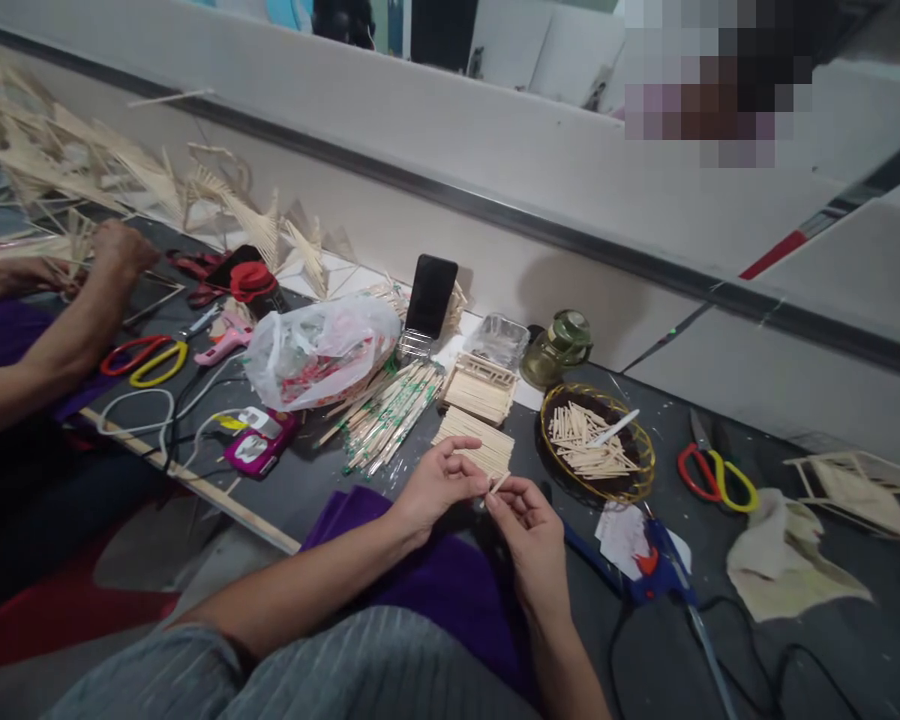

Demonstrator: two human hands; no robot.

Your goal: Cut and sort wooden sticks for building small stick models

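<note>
A short pale wooden stick [500, 483] is pinched between the fingertips of my left hand [436, 492] and my right hand [531, 528], which meet above a purple cloth [427, 580]. Any smaller piece between the fingertips is hidden. Just beyond my hands lies a flat panel of sticks set side by side [461, 432]. Behind that stands a small box made of sticks [480, 392]. To the right, a yellow-rimmed woven basket [651, 450] holds many short sticks [581, 440] and a white strip.
A blue glue gun [664, 560], scissors [712, 470] and a cloth rag [780, 550] lie right. Left are bundled sticks [394, 415], a plastic bag [322, 350], a purple power strip [262, 445] and a pink glue gun [229, 335]. A co-worker's arm [82, 340] works far left.
</note>
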